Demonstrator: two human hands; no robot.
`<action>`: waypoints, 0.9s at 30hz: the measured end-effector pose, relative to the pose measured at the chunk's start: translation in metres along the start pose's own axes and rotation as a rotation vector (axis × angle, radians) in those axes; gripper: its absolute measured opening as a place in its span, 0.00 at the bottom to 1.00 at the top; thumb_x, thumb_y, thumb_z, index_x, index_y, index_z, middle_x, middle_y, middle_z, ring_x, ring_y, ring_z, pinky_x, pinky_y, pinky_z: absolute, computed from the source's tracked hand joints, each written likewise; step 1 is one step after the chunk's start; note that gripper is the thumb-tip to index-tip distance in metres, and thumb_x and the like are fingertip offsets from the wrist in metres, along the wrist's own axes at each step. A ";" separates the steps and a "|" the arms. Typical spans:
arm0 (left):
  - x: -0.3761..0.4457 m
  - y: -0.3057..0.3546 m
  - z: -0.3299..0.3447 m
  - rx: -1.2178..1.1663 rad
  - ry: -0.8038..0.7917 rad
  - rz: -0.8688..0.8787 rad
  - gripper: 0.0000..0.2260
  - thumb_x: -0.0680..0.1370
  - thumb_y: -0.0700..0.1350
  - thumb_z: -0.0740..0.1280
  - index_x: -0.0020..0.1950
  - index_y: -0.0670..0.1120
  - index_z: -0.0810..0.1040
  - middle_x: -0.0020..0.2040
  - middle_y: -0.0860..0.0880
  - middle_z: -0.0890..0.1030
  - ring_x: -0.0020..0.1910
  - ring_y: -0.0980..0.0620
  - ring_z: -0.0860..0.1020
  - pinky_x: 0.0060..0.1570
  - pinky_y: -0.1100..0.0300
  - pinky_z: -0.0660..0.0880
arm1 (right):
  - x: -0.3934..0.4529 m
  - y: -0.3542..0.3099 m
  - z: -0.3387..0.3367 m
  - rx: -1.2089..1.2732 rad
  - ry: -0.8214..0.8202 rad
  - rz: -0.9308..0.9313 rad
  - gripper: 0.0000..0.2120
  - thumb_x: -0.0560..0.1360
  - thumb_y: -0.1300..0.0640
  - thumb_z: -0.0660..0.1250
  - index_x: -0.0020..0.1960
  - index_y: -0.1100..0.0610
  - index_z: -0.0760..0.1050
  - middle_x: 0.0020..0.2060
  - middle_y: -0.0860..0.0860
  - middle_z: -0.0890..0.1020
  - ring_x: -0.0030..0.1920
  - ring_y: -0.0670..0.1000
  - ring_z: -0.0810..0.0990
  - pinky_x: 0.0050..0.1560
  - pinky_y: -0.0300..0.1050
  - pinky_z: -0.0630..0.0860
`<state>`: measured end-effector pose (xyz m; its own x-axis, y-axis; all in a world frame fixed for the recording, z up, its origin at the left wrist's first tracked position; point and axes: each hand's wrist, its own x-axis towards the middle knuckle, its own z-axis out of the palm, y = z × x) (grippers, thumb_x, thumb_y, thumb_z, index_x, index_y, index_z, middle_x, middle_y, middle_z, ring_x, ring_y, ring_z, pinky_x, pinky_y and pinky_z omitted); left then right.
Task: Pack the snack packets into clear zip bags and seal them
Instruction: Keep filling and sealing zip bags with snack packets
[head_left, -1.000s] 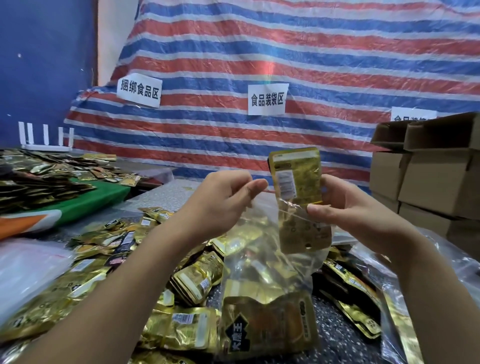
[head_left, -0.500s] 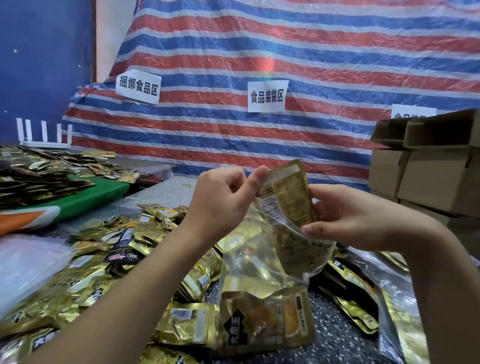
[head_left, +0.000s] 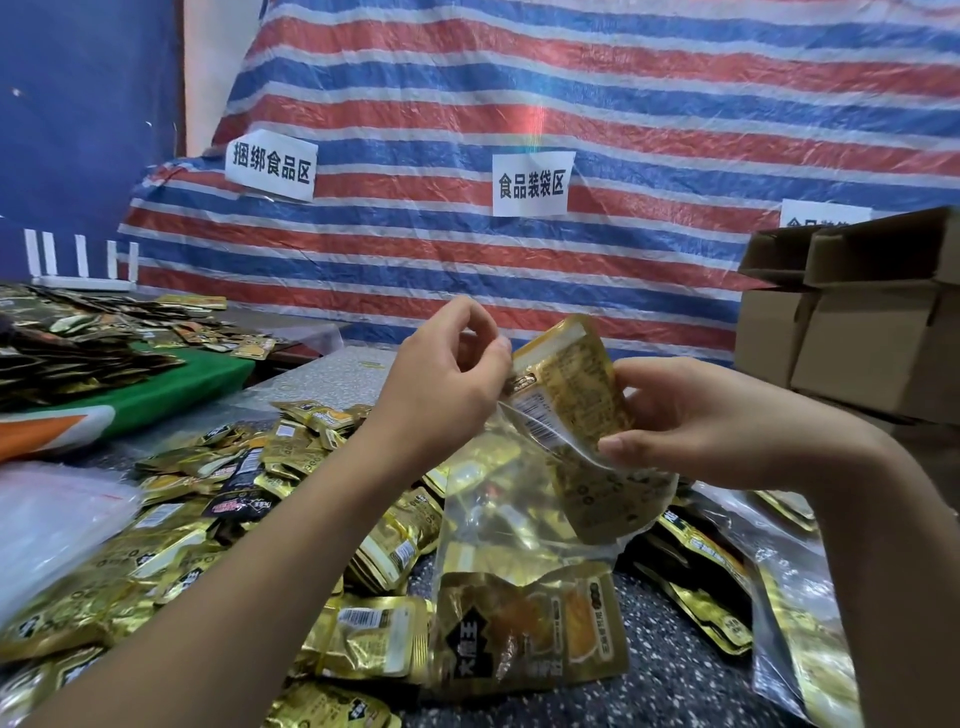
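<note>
A clear zip bag (head_left: 498, 525) hangs in front of me above the table, with a gold snack packet (head_left: 530, 634) lying at its bottom. A second gold packet (head_left: 566, 389) sticks halfway out of the bag's mouth, tilted to the left. My left hand (head_left: 441, 379) pinches the left side of the bag's mouth. My right hand (head_left: 691, 415) grips the tilted packet and the right side of the mouth. A heap of loose gold packets (head_left: 218, 504) covers the table below and to the left.
Stacked cardboard boxes (head_left: 857, 332) stand at the right. Filled clear bags (head_left: 800, 613) lie at the lower right, and a pile of empty bags (head_left: 47, 514) at the left. A green-covered table (head_left: 171, 384) with more packets is at the far left. A striped tarp (head_left: 519, 104) hangs behind.
The upper packet has tipped from upright to a leftward slant and sunk a little deeper into the bag. Both hands have come slightly closer together at the bag's mouth.
</note>
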<state>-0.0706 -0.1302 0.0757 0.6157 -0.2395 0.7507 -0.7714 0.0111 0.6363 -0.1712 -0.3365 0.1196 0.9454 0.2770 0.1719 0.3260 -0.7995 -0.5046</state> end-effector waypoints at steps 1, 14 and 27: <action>0.000 0.000 0.000 0.010 -0.011 0.008 0.06 0.81 0.42 0.64 0.44 0.43 0.73 0.30 0.54 0.78 0.30 0.56 0.76 0.33 0.60 0.72 | 0.000 -0.001 0.001 -0.005 -0.003 -0.015 0.13 0.78 0.53 0.70 0.61 0.43 0.76 0.52 0.48 0.86 0.54 0.49 0.85 0.58 0.58 0.79; -0.005 0.000 -0.001 0.274 -0.149 0.252 0.04 0.76 0.36 0.63 0.46 0.43 0.76 0.35 0.45 0.79 0.34 0.47 0.75 0.37 0.48 0.72 | -0.003 -0.015 0.004 -0.257 -0.053 0.029 0.05 0.79 0.48 0.68 0.50 0.38 0.79 0.44 0.37 0.85 0.45 0.39 0.83 0.46 0.44 0.78; -0.004 0.005 -0.006 0.284 -0.324 0.228 0.18 0.72 0.58 0.69 0.44 0.42 0.81 0.40 0.49 0.80 0.40 0.56 0.77 0.42 0.60 0.76 | 0.005 -0.006 0.009 -0.457 0.180 0.106 0.22 0.73 0.32 0.62 0.37 0.50 0.79 0.34 0.44 0.81 0.29 0.42 0.75 0.29 0.39 0.69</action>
<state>-0.0758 -0.1231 0.0767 0.3791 -0.5523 0.7424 -0.9219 -0.1561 0.3547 -0.1684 -0.3255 0.1158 0.9456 0.1173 0.3033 0.1577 -0.9811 -0.1121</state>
